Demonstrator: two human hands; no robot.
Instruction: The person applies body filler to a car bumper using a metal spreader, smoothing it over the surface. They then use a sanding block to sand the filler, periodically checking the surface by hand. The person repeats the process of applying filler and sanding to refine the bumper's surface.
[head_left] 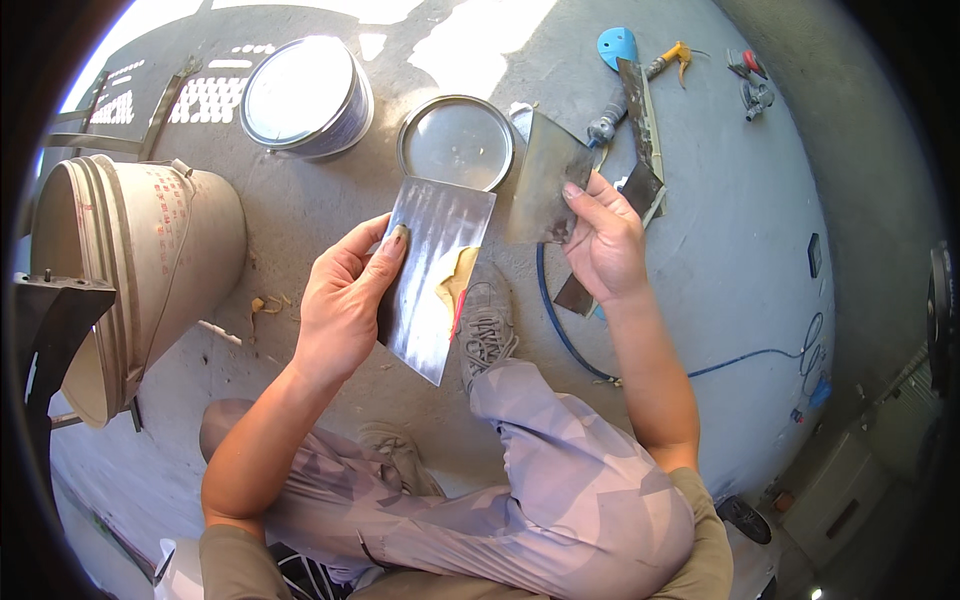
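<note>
My left hand (345,295) grips a shiny, flat metal plate (420,240), thumb on top and fingers beneath. Toward its right edge lies a lump of yellow putty-like paste (455,285), with a thin red streak (458,315) beside it. Pinched between the thumb and fingers of my right hand (607,240) is a thin metal scraper blade (548,180), its face dull and smeared. The blade is raised to the right of the plate and apart from it. My right fingers are partly hidden behind the blade.
A cream bucket (180,240) lies tipped at left. Ahead are a lidded metal can (305,95) and a round metal lid (455,140). Farther right lie a blue disc (618,47), an air tool (605,128) and dirty metal strips (645,120). A blue hose (560,330) crosses the floor.
</note>
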